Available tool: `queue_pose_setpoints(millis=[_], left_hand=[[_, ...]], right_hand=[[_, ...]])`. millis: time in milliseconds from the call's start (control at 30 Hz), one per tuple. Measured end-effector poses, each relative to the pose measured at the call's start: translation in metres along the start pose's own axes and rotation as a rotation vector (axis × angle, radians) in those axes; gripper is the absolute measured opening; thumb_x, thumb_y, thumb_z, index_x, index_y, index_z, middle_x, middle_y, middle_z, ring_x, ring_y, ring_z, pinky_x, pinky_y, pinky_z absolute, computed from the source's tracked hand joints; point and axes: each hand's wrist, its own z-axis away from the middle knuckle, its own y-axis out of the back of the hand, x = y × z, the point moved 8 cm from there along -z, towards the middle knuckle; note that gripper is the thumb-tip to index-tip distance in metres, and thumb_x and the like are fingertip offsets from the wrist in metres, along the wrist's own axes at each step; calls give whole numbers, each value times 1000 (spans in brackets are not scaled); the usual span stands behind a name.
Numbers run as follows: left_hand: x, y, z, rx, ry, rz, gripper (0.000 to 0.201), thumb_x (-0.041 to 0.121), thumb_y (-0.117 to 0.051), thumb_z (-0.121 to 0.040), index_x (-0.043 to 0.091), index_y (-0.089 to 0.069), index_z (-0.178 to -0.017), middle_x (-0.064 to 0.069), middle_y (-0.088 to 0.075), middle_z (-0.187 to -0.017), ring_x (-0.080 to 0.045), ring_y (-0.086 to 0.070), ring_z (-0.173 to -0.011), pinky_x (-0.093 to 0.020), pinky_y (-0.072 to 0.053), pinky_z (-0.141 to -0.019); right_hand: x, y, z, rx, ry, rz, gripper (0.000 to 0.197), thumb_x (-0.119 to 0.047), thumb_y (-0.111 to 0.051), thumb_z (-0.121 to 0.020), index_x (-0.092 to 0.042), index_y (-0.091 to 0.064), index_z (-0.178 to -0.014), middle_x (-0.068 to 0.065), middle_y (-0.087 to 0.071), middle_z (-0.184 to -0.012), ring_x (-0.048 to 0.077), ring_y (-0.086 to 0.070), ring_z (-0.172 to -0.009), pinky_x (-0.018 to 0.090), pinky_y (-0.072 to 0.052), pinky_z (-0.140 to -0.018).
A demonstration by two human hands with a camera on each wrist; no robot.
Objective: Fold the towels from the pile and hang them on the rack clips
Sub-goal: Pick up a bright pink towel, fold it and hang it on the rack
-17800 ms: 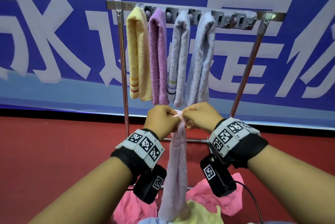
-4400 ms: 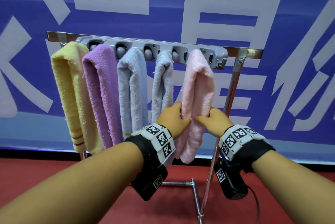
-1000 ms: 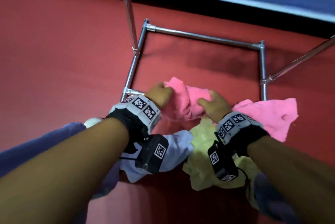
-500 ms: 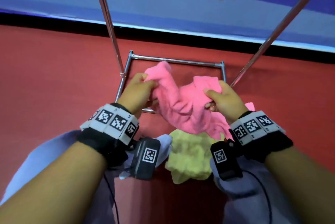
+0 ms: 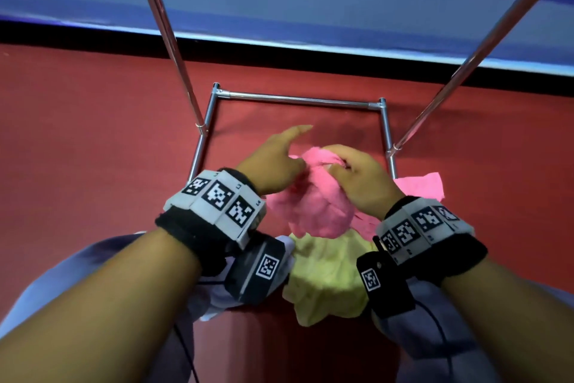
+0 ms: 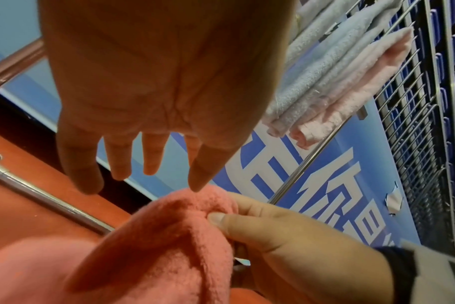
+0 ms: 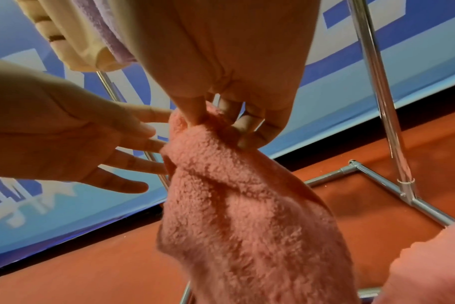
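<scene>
Now only the right hand (image 5: 357, 177) pinches the pink towel (image 5: 313, 208); the left hand (image 5: 273, 162) is spread, fingertips just touching. The crumpled towel may slip or fold crooked.

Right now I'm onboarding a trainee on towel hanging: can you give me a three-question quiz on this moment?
1. True or false: the left hand grips the pink towel.
2. Which hand pinches the pink towel? A) left B) right C) both
3. Fill in: under the raised pink towel, on the red floor, lies a crumpled ____ towel.

Key: 1 false, its fingers are spread straight, at most brushing the cloth. 2 B, the right hand. 3 yellow.
</scene>
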Motion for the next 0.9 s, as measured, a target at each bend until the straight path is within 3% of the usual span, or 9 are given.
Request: queue_pose_setpoints(millis=[67,200,333,433,533,600,733,833,900], left_hand=[[-2,-4,-2,-40,8,67,48,-2,-57,-86,15,-51,-130,-2,-55,-118,-15,-49,-107,-8,-39,-75],[-8,-3,-4,-6,18,23,17,8,-65,-84,8,-57,-99,-10,-64,-93,-27,-61,-89,-41,-50,-86],[-5,19,-3,187,-5,-131,16,26,-61,-90,12,-54,-91,1,-56,-83,-21,-50,-82,-32,-38,-70],[-11,26,-1,250,5,-97,21,29,-58,-91,19,-44,-79,9,-46,-70,-19,-45,-77,-29,-27,-64],[-21,27,-1,245,41,-87,21,28,-55,-93,15,-42,-84,6,-43,-68,-23,-46,-78,-30,-28,-64],[-24,27,-1,239,57,-95,20,27,-54,-93,13,-41,-86,2,-44,-71,-27,-50,-82,-31,-28,-64],[-28,26,-1,213,89,-98,12,21,-52,-95,14,-42,-96,-6,-53,-89,-30,-55,-95,-30,-33,-69],[-21,18,-2,129,22,-32,34,11,-56,-90,20,-51,-122,-4,-56,-109,-27,-53,-109,-29,-42,-90],[-14,13,-1,110,-32,-31,31,12,-59,-89,22,-58,-118,2,-51,-107,-19,-51,-109,-27,-41,-96]], right_hand=[[-9,0,-1,-19,47,-29,32,-4,-51,-90,-11,-62,-119,2,-64,-118,19,-57,-110,32,-42,-99],[-19,1,-1,-29,102,-109,30,-17,-53,-85,-20,-64,-113,-3,-67,-108,17,-61,-100,34,-47,-92],[-12,10,-2,-57,35,-159,30,-17,-72,-78,-31,-61,-102,-7,-65,-84,6,-57,-70,23,-46,-68],[-1,18,-4,-92,-9,175,16,-26,-75,-76,-25,-59,-72,-5,-60,-68,15,-54,-68,29,-41,-63],[12,31,-7,-28,-76,323,28,-35,-68,-81,-13,-61,-67,5,-60,-65,26,-56,-71,34,-40,-66],[8,35,-8,17,-36,326,20,-31,-63,-86,-16,-63,-73,6,-60,-71,29,-55,-78,32,-36,-69],[-7,37,-7,93,49,77,12,-18,-53,-93,-22,-61,-85,1,-60,-78,21,-54,-79,25,-40,-72],[-22,31,-5,66,124,-79,19,-12,-48,-96,-19,-65,-98,-11,-65,-91,6,-58,-88,19,-42,-81],[-31,24,-4,19,170,-125,24,-8,-47,-96,-16,-68,-105,-15,-66,-100,-3,-58,-96,15,-42,-89]])
